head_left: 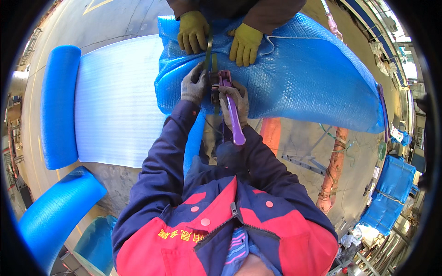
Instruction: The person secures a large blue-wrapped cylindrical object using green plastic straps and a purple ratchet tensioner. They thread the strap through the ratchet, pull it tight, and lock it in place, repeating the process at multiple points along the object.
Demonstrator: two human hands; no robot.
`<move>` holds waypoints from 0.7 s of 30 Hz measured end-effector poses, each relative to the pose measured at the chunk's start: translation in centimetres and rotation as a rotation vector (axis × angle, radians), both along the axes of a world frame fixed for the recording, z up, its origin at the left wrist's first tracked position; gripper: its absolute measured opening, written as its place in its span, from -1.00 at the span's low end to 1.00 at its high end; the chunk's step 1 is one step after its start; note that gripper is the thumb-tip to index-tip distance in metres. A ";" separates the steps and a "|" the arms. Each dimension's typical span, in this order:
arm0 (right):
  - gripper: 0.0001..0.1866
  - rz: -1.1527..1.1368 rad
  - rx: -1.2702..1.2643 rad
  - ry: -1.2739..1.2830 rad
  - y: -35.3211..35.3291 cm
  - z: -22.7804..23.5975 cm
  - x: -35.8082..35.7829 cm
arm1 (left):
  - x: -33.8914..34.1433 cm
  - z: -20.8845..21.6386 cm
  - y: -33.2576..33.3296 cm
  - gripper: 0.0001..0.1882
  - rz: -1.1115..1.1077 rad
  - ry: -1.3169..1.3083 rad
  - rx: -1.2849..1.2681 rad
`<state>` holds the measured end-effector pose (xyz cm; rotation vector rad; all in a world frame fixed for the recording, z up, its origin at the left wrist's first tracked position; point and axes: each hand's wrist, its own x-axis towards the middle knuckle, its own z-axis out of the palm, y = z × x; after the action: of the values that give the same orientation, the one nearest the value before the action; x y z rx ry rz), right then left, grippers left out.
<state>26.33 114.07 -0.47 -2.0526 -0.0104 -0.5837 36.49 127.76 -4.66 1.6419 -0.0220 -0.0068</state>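
Note:
A large bundle wrapped in blue bubble wrap (308, 83) lies crosswise in front of me. A green packing strap (209, 46) runs over its left part, where the wrap is bunched. On the strap sits a strapping tool (236, 122) with a long purple handle. My gloved right hand (235, 97) is closed around the tool by its handle. Just left of the tool, my gloved left hand (194, 85) has its fingers curled onto the strap; its fingertips are partly hidden. Across from me, a co-worker's yellow-green gloved hands (244, 45) press on the wrap either side of the strap.
A white foam sheet (117, 99) spreads left from the bundle to a blue roll (60, 108). Another blue roll (60, 216) lies nearer. Pinkish wrapped poles (334, 170) stand right of me, beside loose strap and a metal frame (306, 161). A blue-covered stack (389, 193) is at far right.

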 end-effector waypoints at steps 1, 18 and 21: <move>-0.72 -0.003 -0.006 0.012 -0.1 0.1 0.1 | -0.6 0.2 0.1 -0.58 0.010 0.020 0.026; -0.73 0.085 0.079 0.023 -0.9 -0.7 -1.2 | -5.1 -1.1 0.6 -0.50 -0.002 0.074 0.081; -0.75 0.075 -0.038 0.038 -1.2 -0.8 -1.1 | -5.0 -0.9 1.0 -0.50 -0.034 0.113 0.043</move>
<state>25.25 112.83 -1.28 -2.0901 -0.0756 -0.5012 31.52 128.77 -5.56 1.6821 0.0369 -0.1261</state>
